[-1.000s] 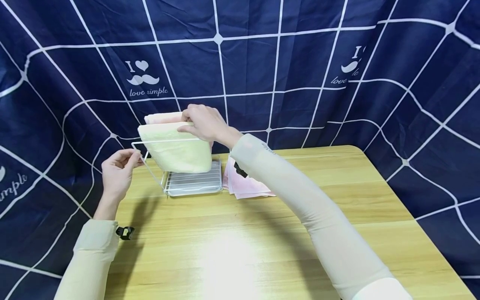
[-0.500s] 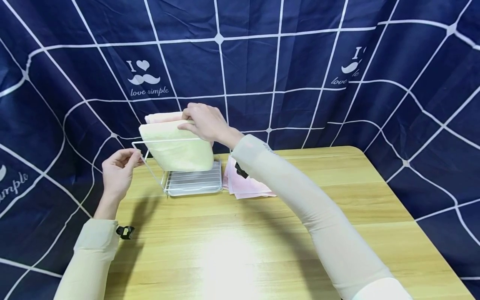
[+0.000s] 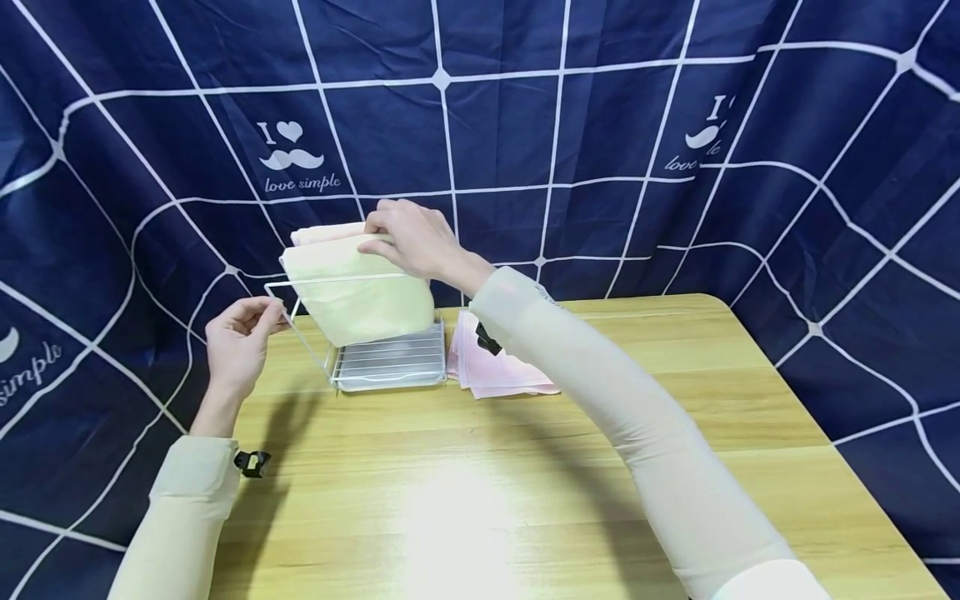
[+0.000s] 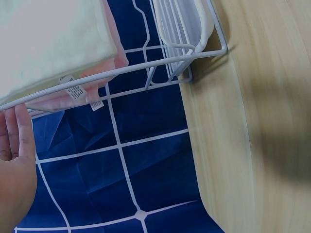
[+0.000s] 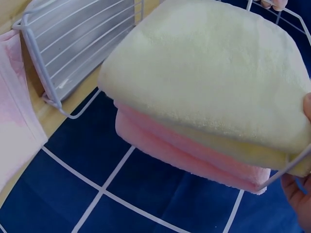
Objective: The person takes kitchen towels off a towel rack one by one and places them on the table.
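My left hand (image 3: 234, 346) pinches the upper left corner of a white wire rack (image 3: 300, 336). In the left wrist view, its fingertips (image 4: 22, 119) touch the rack's wire (image 4: 146, 65). My right hand (image 3: 416, 237) grips the top of a folded pale yellow towel (image 3: 360, 304), thumb in front, fingers behind. This towel hangs inside the rack's upper part, behind the front bar and above the base. Behind it a folded pink towel (image 3: 326, 233) shows; the right wrist view has the pink towel (image 5: 194, 162) against the yellow one. Whether the right fingers touch the pink towel I cannot tell.
A clear tray (image 3: 390, 367) lies at the bottom of the rack. Right of it, thin pink cloths (image 3: 495, 375) lie flat on the wooden table (image 3: 360, 475). A dark blue checked curtain (image 3: 502, 133) hangs behind and at both sides.
My right hand has risen slightly and shifted right, and the yellow towel has moved a little right with it. The left hand keeps its place on the rack.
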